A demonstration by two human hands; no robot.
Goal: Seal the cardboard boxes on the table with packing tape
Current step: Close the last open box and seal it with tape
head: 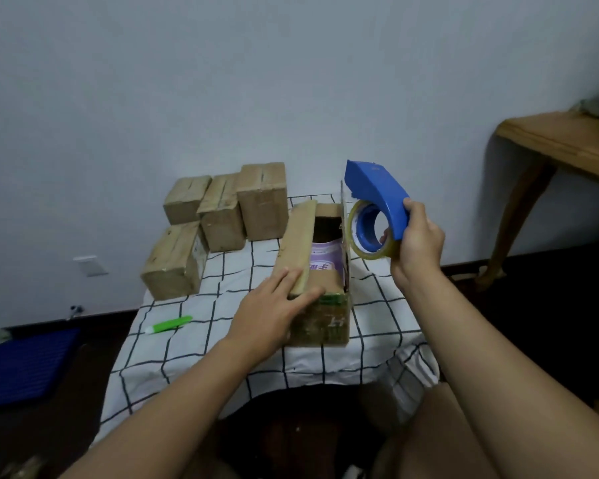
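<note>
Tablecloth edge (222, 402) beside open box (320, 326)

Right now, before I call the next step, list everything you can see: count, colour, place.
open cardboard box: 1, brown, table centre, left flap half down, right flap upright
purple printed pack: 1, purple and white, inside the open box
closed cardboard boxes: 4, tan, grouped at the table's far left
tape dispenser: 1, blue, held above the open box's right side
tape roll: 1, clear yellowish, mounted on the dispenser
green marker-like item: 1, green and white, near left of the tablecloth
tablecloth: 1, white with black grid, covering the table
wooden side table: 1, brown, far right
wall socket: 1, white, low on the left wall
blue mat: 1, floor left
left hand: fingers straight on the left flap
right hand: grips the dispenser
</note>
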